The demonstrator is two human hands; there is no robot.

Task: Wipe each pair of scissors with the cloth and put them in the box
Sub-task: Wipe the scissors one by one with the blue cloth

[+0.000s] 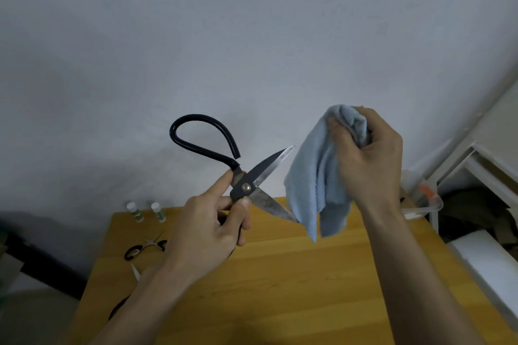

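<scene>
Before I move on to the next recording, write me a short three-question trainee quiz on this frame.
1. True or false: the blades of the large black-handled steel scissors are spread apart.
2. What does the right hand grip?
   A. two small white bottles
   B. the crumpled light blue cloth
   C. nothing
3. Fill in: the left hand holds the large scissors above the wooden ____.

Key:
1. True.
2. B.
3. Table; the small black-handled scissors lie on it near its left edge.
</scene>
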